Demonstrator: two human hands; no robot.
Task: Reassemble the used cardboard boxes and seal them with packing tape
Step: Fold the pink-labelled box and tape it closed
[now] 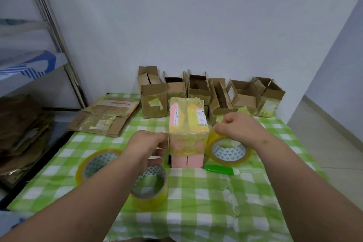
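Yellowish clear tape stretches across the near face of the pink box (186, 133) at frame centre, between both hands. Left hand (146, 146) sits just left of the box, fingers curled and pinching at the tape end on the box's left edge; exact contact is blurred. Right hand (238, 127) is just right of the box, fingers curled over the top of a tape roll (228, 151), holding it tilted against the box's right side. Box stands upright on the table (206, 192), glossy with wrinkled tape, white labels on top, 2 bare pink flaps at its base.

Green utility knife (221, 169) lies flat just below the held roll, near the box's lower right corner. 2 more tape rolls lie on the cloth at lower left: 1 flat (94, 165) partly behind the left forearm, 1 (150, 188) nearer, under the left wrist. Cloth is green-white check, creased at lower centre right.

Behind the box, a row of open brown cardboard boxes (198, 90) lines the wall, tops open, patches of old tape. Flattened cardboard (104, 118) lies at the table's left rear. Metal shelf (49, 31) at upper left, a pile of more cardboard (21, 133) below it.
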